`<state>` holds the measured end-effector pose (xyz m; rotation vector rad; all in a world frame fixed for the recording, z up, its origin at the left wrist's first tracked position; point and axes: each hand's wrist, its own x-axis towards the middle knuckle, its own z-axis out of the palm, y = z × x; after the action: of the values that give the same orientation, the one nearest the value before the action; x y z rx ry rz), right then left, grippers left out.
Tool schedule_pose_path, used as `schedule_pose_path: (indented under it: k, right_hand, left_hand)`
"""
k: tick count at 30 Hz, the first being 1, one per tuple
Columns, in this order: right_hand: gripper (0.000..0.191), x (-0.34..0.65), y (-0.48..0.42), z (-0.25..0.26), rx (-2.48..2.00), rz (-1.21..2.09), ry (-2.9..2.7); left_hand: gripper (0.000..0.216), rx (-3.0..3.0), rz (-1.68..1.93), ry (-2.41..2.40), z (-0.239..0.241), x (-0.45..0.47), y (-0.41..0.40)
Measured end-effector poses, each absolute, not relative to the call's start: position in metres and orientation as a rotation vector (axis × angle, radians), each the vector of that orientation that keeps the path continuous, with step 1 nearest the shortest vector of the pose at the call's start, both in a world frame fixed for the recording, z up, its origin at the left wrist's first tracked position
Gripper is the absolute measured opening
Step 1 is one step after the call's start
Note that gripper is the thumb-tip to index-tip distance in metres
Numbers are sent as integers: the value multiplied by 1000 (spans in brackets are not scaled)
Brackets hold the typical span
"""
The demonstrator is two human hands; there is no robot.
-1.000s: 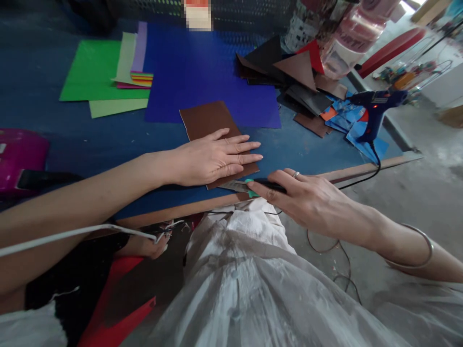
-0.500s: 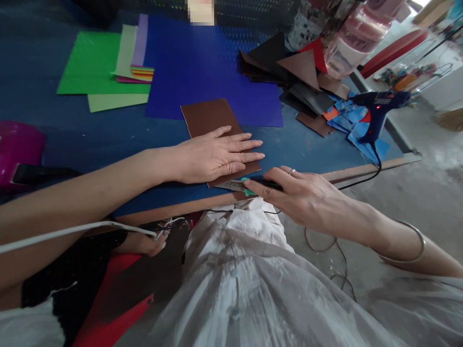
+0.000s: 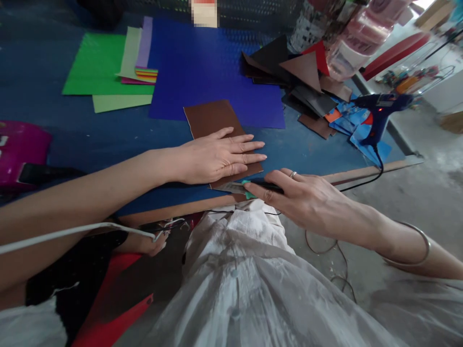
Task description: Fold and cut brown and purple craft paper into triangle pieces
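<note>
My left hand (image 3: 220, 156) lies flat with fingers spread on a brown sheet (image 3: 211, 115), pressing it to the blue tabletop (image 3: 119, 144). The sheet looks like leather or craft foam; I cannot tell which. In my right hand (image 3: 302, 197) is a utility knife (image 3: 249, 188) with a teal and black handle. Its blade points left and lies along the near edge of the brown sheet, close to the table's front edge. The fingers hide most of the handle. Part of the sheet is covered by my left hand.
Beyond the brown sheet lies a large dark blue sheet (image 3: 217, 77), with green sheets (image 3: 97, 62) to its left. Dark scraps (image 3: 307, 99) are piled at the right, near a blue glue gun (image 3: 381, 111) with a cord. A magenta object (image 3: 21, 149) sits at the left.
The whole view has shifted slightly to the right. Both hands, the knife and the brown sheet keep nearly the same positions relative to each other.
</note>
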<state>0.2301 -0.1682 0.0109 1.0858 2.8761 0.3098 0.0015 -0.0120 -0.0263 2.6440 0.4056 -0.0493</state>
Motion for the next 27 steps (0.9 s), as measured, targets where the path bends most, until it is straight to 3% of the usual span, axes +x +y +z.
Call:
schedule_pose_path:
  k: [11, 14, 20, 27]
  right_hand:
    - [49, 239, -180, 21, 1025, 114, 2972]
    - [52, 256, -174, 33, 1270, 73, 2961]
    - [52, 302, -122, 24, 1995, 472, 2530]
    - [53, 307, -82, -9, 2064, 616, 2390]
  left_hand:
    - [54, 2627, -11, 385, -26, 1, -11]
    - [56, 2593, 9, 385, -24, -1, -11]
    - [63, 2450, 440, 730, -14, -11, -12]
    - [50, 2224, 676, 1149, -9, -17, -4]
